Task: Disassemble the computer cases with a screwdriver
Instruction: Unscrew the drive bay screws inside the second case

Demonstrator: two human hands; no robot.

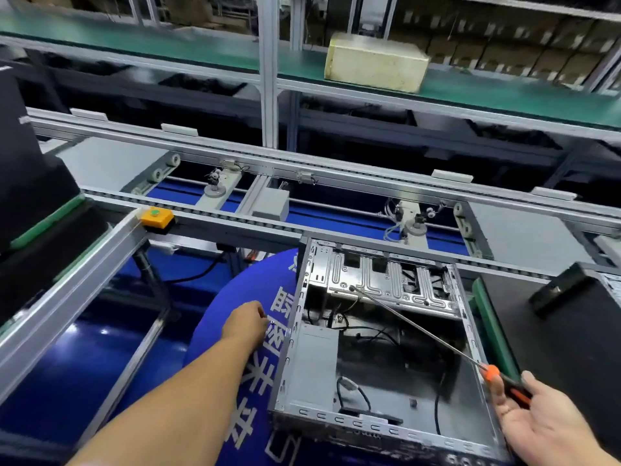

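Right hand (534, 418) holds screwdriver (437, 341) over computer case (379, 428).

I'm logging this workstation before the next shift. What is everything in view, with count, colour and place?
computer case: one, grey metal, open, lying at centre right.
drive bracket: one, silver, at the far end inside the case.
cables: several, black, inside the case.
screwdriver: one, long steel shaft, orange and black handle, tip on the bracket.
blue sign: one, blue with white characters, left of the case.
button box: one, orange with a green button, on the conveyor rail at left.
block: one, pale yellow, on the green shelf above.
left hand: near the case's left edge, fingers curled; whether it holds anything is unclear.
right hand: holds the screwdriver handle.
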